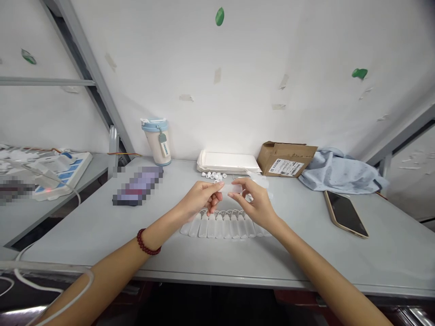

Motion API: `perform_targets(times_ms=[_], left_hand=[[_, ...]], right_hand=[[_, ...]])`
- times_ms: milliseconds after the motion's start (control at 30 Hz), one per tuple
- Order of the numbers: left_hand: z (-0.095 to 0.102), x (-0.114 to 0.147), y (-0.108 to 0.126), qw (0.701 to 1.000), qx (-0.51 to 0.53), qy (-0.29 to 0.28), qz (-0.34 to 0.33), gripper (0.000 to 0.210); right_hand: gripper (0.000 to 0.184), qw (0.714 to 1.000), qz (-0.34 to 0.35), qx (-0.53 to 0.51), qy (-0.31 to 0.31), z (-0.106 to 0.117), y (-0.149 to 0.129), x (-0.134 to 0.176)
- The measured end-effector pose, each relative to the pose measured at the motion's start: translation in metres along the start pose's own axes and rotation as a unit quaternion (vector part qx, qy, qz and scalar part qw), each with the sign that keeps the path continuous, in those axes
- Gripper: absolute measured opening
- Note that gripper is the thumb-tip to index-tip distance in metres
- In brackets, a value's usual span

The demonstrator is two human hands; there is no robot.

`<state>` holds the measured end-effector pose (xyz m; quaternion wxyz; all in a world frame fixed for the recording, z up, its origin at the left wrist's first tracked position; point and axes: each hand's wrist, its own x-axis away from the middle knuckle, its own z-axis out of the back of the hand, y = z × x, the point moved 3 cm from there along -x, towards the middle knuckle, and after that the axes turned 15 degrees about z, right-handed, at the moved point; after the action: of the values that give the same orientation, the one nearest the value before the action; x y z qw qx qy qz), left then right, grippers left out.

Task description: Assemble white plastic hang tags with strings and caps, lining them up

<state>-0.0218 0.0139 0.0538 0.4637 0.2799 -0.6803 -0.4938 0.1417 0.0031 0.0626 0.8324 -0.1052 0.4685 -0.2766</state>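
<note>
Between my two hands a small translucent plastic bottle [231,188] lies sideways above the table. My left hand [204,194] pinches its left end with thumb and fingers, which hide that end. My right hand [254,203] grips the other end between thumb and fingertips. Just below, a row of similar translucent bottles [219,226] with thin white loops at their tops lies side by side. Small white caps [213,175] are scattered behind my left hand. More translucent pieces [262,181] lie partly hidden behind my right hand.
Along the wall stand a tumbler [158,142], a stack of white sheets or trays [229,160] and a cardboard box [285,158]. Blue cloth [340,172] and a phone [345,213] lie right. A blurred flat object [138,185] lies left, with a power strip [64,176] beyond.
</note>
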Motion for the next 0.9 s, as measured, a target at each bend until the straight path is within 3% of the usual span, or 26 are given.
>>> perform_targets(times_ms=[100,167,333,533,600,700,800,900], left_hand=[[0.002,-0.002,0.000,1.000,0.012,-0.009,0.005,0.043],[0.003,-0.002,0.001,1.000,0.006,-0.009,-0.006,0.041],[0.001,0.000,0.005,0.993,-0.072,0.012,-0.091,0.038],[-0.003,0.004,0.005,0.963,-0.166,0.088,-0.193,0.021],[-0.002,0.004,0.004,0.964,-0.164,0.095,-0.188,0.020],[-0.002,0.002,0.005,0.977,-0.141,0.058,-0.151,0.030],[-0.002,-0.001,0.006,0.988,-0.102,0.024,-0.109,0.045],[-0.001,-0.002,0.004,0.993,-0.079,0.027,-0.080,0.047]], right_hand=[[0.017,0.996,0.069,0.057,0.015,0.000,0.000,0.001],[0.017,0.994,0.077,0.068,0.025,0.001,0.000,0.001],[0.023,0.999,-0.050,-0.014,0.015,0.005,0.002,0.000],[0.028,0.974,-0.163,-0.154,0.021,0.002,0.010,0.001],[0.029,0.971,-0.172,-0.164,0.028,0.001,0.011,0.002],[0.029,0.974,-0.162,-0.155,0.045,0.000,0.009,0.002],[0.026,0.985,-0.124,-0.113,0.049,0.001,0.005,0.001],[0.021,0.995,-0.065,-0.054,0.044,0.003,0.002,0.000]])
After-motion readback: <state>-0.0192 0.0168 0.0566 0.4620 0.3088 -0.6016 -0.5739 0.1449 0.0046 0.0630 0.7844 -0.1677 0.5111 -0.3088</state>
